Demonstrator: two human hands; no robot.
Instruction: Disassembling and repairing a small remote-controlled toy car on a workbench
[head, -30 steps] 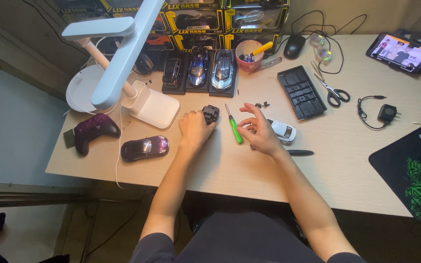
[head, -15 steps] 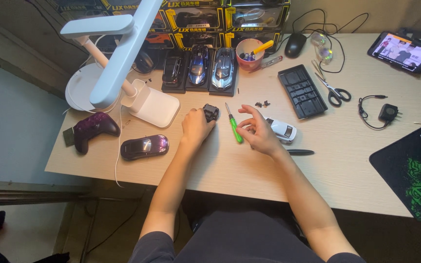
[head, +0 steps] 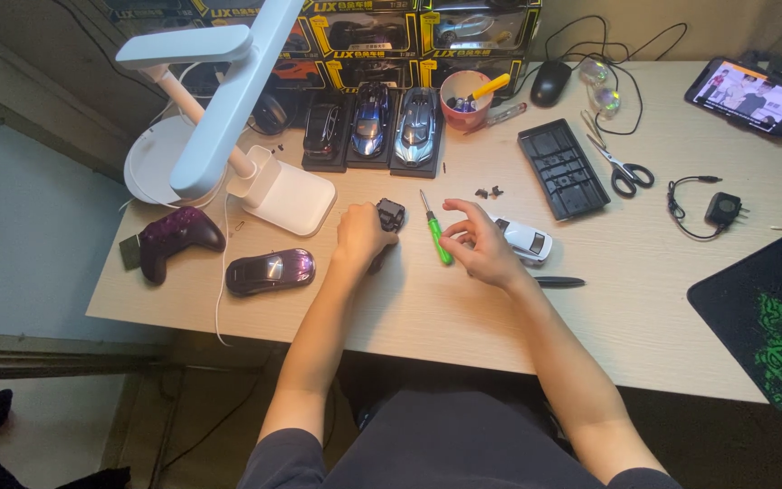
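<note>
My left hand [head: 361, 237] rests on the wooden desk [head: 644, 299] and grips a small black toy-car part [head: 390, 215] by its near end. My right hand [head: 477, 244] hovers just right of a green-handled screwdriver [head: 435, 232] that lies on the desk; its fingers are curled with thumb and forefinger pinched together, and whether they hold anything is too small to see. A white toy car [head: 523, 239] sits right behind my right hand. A few tiny dark screws [head: 489, 192] lie beyond it.
A white desk lamp [head: 228, 136] stands at the left, with a purple game controller [head: 174, 237] and purple toy car [head: 270, 270] near it. Three model cars [head: 371, 127], a cup [head: 463, 98], black tray [head: 561, 168], scissors [head: 619, 165], phone [head: 751, 94], pen [head: 557, 282] and mouse mat [head: 771, 308] surround the work area.
Almost nothing differs. My right hand's fingers have shifted slightly near the screwdriver; my left hand stays on the black part.
</note>
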